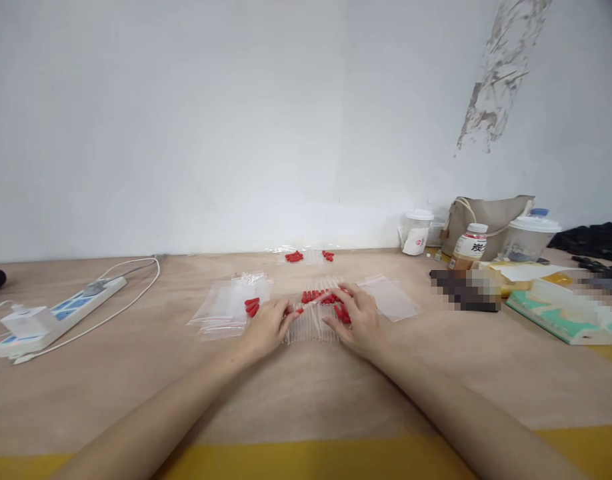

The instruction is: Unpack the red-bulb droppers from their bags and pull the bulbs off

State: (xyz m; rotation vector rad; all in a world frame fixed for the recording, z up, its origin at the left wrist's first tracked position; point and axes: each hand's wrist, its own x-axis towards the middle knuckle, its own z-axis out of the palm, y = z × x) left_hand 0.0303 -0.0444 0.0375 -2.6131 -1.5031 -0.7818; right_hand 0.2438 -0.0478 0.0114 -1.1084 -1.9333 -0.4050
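Note:
Near the middle of the table, my left hand (270,325) pinches one end of a thin clear dropper tube (313,303) with red at its end. The tube slants up toward my right hand (364,321). That hand's thumb and forefinger are spread apart; whether a fingertip touches the tube, I cannot tell. Beneath both hands lies a row of clear dropper tubes (313,328), side by side. Red rubber bulbs (313,296) line the row's far side, and more red bulbs (342,313) sit partly hidden by my right fingers. Loose red bulbs (252,307) rest beside my left hand.
Clear plastic bags (226,303) lie left, with another bag (391,297) right. Bagged red bulbs (294,256) sit by the wall. A power strip (66,313) with white cable is far left. A lidded cup (417,232), bottle (469,248) and grey bag (491,217) stand right.

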